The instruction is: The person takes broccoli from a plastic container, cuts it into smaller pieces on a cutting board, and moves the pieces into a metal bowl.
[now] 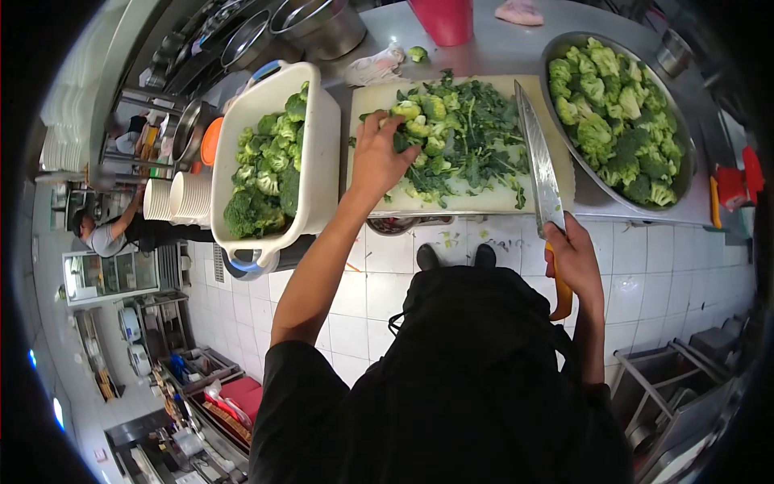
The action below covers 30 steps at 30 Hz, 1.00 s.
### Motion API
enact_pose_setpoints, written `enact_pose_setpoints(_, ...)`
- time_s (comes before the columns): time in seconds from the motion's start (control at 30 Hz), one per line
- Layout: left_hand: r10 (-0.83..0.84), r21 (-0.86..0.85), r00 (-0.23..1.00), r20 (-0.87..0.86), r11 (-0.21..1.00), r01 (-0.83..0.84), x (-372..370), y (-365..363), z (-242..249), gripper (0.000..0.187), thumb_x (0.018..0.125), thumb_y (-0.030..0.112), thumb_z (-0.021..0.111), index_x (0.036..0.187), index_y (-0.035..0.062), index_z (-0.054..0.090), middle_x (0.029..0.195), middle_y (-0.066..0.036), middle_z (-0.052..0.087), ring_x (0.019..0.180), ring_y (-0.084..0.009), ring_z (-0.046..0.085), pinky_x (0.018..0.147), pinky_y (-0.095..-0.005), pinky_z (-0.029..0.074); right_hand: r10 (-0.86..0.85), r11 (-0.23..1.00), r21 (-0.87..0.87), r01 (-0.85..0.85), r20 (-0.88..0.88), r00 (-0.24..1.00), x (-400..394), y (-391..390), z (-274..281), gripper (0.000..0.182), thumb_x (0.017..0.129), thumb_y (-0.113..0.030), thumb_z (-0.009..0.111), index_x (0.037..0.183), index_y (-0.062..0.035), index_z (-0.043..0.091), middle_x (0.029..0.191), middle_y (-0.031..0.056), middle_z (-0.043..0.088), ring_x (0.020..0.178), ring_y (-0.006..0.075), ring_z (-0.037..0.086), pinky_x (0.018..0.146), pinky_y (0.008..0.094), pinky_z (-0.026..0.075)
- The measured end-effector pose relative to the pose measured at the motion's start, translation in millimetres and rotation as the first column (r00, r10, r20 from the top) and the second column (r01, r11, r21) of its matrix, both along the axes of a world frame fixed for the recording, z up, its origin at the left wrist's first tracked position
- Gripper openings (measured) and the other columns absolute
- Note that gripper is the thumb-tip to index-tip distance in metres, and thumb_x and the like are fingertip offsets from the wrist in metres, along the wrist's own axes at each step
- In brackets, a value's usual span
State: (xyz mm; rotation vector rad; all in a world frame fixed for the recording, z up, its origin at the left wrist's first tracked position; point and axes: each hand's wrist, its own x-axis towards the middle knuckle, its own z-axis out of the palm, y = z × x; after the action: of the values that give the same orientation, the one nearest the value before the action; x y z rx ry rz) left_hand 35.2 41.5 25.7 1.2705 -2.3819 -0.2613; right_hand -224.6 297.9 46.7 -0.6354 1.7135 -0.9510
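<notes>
My right hand [574, 254] is wrapped around the yellow handle of a large kitchen knife [542, 157]. Its broad blade points away from me over the right side of the white cutting board [484, 200]. Over on the board's left, my left hand [380, 153] has its fingers and thumb curled around a broccoli floret [401, 142], which the hand partly hides. Other pale green florets [434, 106] lie just right of those fingers. Chopped broccoli leaves [472, 133] and trimmings cover much of the board's middle.
A white tub [322, 153] of broccoli stands left of the board, a steel bowl [689, 153] of florets right. Behind are a crumpled cloth [376, 66], a red container [443, 20] and steel pots [326, 32]. Stacked cups [191, 196] stand left; a person [109, 235] is farther off.
</notes>
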Motion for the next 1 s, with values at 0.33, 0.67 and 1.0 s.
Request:
enact_pose_setpoints(0.33,-0.260,0.280,0.914,0.312,0.944,0.173,-34,-71,3,0.065,0.065,0.005,0.080,0.128,0.0157,0.066,0.134,-0.016,0.055,0.131,-0.0362,0.049,0.110,-0.0424,0.044,-0.007,0.999,-0.039,0.007,-0.007,1.000,5,-3,-4,0.017,0.104,-0.022,0.054,0.102,-0.0054,0.057,0.065,0.0016,0.050,0.047,0.0112,0.048,0.045,0.0286,0.043)
enact_pose_setpoints(0.67,-0.105,0.348,0.986,-0.133,0.926,0.145,-8,-103,-2,0.053,0.067,0.009,0.084,0.117,0.0134,0.070,0.113,-0.013,0.057,0.093,-0.0275,0.062,0.087,-0.0385,0.053,0.041,0.999,-0.017,-0.041,-0.010,0.999,-2,0,1,0.023,0.103,-0.023,0.056,0.104,-0.0004,0.057,0.068,0.0029,0.051,0.054,0.0114,0.051,0.047,0.0303,0.047)
enact_pose_setpoints(1.0,0.353,0.236,0.689,-0.633,0.935,-0.263,51,47,42,0.052,0.079,0.002,0.076,0.128,-0.0087,0.060,0.114,-0.013,0.051,0.093,-0.0212,0.065,0.081,-0.0321,0.058,0.459,0.885,0.013,-0.466,-0.200,0.866,12,-11,5,0.025,0.101,-0.027,0.058,0.099,-0.0015,0.057,0.066,0.0164,0.060,0.062,0.0314,0.063,0.057,0.0458,0.047)
